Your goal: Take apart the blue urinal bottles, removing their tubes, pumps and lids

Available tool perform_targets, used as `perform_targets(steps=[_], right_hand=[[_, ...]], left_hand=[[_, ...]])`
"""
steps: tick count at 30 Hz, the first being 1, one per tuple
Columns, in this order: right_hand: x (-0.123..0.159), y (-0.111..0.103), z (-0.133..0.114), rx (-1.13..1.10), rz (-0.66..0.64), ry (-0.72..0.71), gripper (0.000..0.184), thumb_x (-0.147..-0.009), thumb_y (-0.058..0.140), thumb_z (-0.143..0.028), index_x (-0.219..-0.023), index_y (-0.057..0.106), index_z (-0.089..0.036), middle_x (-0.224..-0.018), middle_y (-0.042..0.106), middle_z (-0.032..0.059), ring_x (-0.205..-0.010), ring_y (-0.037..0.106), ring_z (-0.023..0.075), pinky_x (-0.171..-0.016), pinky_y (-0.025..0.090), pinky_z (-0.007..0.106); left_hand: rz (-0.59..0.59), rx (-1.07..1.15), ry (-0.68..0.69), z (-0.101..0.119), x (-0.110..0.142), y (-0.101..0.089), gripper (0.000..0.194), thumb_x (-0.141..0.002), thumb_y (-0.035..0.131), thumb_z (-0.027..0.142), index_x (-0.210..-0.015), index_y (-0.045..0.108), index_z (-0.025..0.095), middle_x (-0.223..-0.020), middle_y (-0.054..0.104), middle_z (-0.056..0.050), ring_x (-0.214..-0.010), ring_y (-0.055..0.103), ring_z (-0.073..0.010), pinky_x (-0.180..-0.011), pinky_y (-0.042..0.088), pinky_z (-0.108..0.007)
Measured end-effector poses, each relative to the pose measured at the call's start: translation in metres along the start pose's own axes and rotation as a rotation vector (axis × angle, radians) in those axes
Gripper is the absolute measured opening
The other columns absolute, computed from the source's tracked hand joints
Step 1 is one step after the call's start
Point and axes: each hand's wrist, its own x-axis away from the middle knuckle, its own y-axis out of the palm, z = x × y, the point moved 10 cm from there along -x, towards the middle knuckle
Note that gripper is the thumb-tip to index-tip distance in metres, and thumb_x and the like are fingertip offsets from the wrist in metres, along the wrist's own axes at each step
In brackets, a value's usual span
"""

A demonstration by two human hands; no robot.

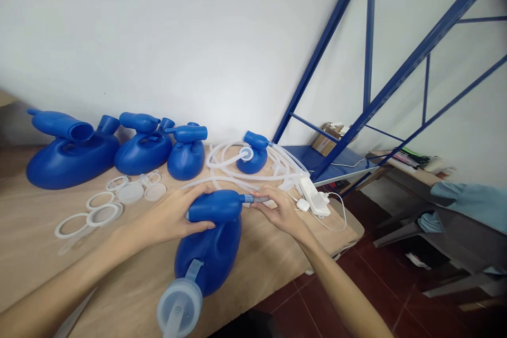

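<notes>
A blue plastic urinal bottle point(209, 259) stands near the table's front edge, its translucent cap point(180, 306) hanging toward me on a strap. Across its top lies a blue funnel-shaped piece point(216, 206) with a narrow spout at the right. My left hand point(186, 216) is wrapped round the wide end of that piece. At the spout, my right hand point(277, 208) pinches the end of a clear tube point(248, 198), which sits over or against the spout tip. My fingers hide part of the tube.
Several blue bottles point(186, 156) line the wall, one with coiled white tubing point(222, 156) around it. Translucent rings and caps point(103, 214) lie at left. A power strip point(315, 198) with cables is at right. Blue metal shelving point(325, 161) and a chair point(455, 232) stand beyond.
</notes>
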Motion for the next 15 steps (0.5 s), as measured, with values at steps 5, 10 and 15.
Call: perform_targets(steps=[5,10,15], right_hand=[[0.000,0.004,-0.006,0.047,0.071,-0.064,0.017,-0.102,0.073,-0.035,-0.116,0.076,-0.026,-0.101,0.084,0.0060,-0.087,0.081,0.0226,-0.079,0.066,0.036],[0.003,0.009,-0.004,0.058,0.142,-0.094,0.017,-0.103,0.072,-0.039,-0.112,0.074,-0.025,-0.095,0.084,0.0061,-0.081,0.082,0.0223,-0.069,0.066,0.032],[-0.002,0.017,0.005,0.044,0.046,-0.048,0.017,-0.102,0.072,-0.038,-0.111,0.074,-0.023,-0.095,0.084,0.0067,-0.077,0.081,0.0210,-0.068,0.066,0.031]], left_hand=[[0.020,0.012,-0.015,-0.003,-0.002,-0.001,0.056,-0.085,0.073,0.057,-0.129,0.065,0.024,-0.123,0.078,-0.008,-0.105,0.076,-0.0326,-0.092,0.059,-0.043],[0.022,0.041,-0.011,-0.007,-0.002,0.001,0.053,-0.086,0.073,0.058,-0.127,0.065,0.025,-0.119,0.078,-0.006,-0.103,0.075,-0.0304,-0.091,0.058,-0.040],[0.009,0.035,-0.032,-0.008,-0.002,0.001,0.055,-0.085,0.072,0.059,-0.126,0.064,0.024,-0.121,0.077,-0.008,-0.106,0.074,-0.0322,-0.093,0.057,-0.043]])
